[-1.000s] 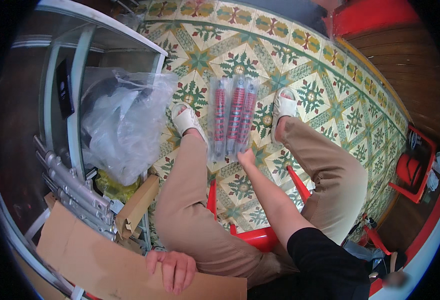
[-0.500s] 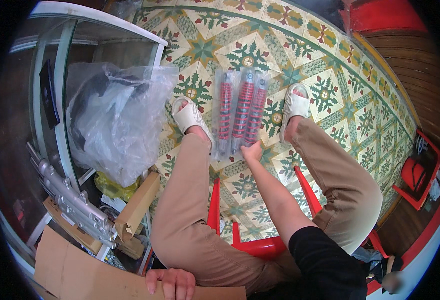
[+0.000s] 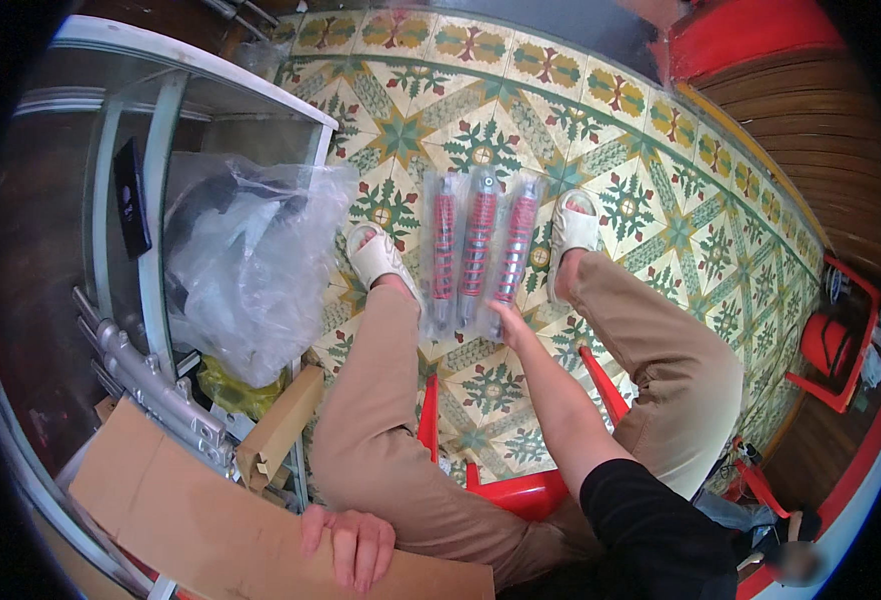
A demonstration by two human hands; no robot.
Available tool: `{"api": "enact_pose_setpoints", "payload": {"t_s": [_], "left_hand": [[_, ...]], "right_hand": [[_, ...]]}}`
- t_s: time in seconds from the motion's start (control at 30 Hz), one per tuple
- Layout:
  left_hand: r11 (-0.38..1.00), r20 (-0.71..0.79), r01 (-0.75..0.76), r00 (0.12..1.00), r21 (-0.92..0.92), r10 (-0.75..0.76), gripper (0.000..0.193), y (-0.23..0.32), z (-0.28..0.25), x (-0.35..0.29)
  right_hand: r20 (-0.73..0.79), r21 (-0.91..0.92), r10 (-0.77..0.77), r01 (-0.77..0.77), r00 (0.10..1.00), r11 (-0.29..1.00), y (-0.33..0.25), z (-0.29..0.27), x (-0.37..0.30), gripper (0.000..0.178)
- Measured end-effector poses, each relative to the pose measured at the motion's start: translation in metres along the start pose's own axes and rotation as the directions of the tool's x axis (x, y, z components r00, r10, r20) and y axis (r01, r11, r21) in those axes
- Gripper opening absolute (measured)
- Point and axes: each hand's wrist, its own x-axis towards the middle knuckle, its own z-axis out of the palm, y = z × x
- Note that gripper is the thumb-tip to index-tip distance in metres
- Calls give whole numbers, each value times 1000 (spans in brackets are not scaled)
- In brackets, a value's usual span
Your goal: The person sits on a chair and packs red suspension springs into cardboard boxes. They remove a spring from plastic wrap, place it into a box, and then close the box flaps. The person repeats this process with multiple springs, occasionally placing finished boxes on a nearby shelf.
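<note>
Three shock absorbers with red coil springs lie side by side on the tiled floor between my feet, each in clear plastic. The left shock absorber (image 3: 444,250) and the middle shock absorber (image 3: 479,240) point away from me, roughly parallel. At the lower end of the right shock absorber (image 3: 517,245), which slants slightly rightward at the top, my right hand (image 3: 507,323) has its fingers closed; the fingertips are partly hidden. By my left thigh, my left hand (image 3: 353,546) curls its fingers over the edge of a brown cardboard box (image 3: 196,510).
A glass-sided cabinet (image 3: 201,55) stands at the left, with a large clear plastic bag (image 3: 256,270) beside it. Silver metal fork tubes (image 3: 156,385) and a narrow cardboard carton (image 3: 281,425) are below. I sit on a red stool (image 3: 526,494); another red stool (image 3: 846,335) is at the right.
The right shock absorber has shifted rightward, widening its gap from the middle one. My right hand stays at its lower end. My left hand remains on the box, and the whole view has shifted slightly.
</note>
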Motion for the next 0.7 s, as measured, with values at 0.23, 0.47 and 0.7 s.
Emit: {"api": "enact_pose_setpoints", "payload": {"t_s": [0.23, 0.47, 0.7], "left_hand": [[994, 239, 68, 970, -82, -47, 24, -2, -24, 5], [992, 157, 61, 987, -108, -43, 24, -8, -23, -6], [995, -21, -16, 1000, -95, 15, 32, -19, -8, -15]], "right_hand": [[-323, -274, -200, 111, 925, 955, -5, -11, -11, 48], [-341, -360, -333, 205, 879, 910, 13, 8, -109, 42], [-123, -395, -455, 377, 882, 838, 24, 39, -222, 30]]}}
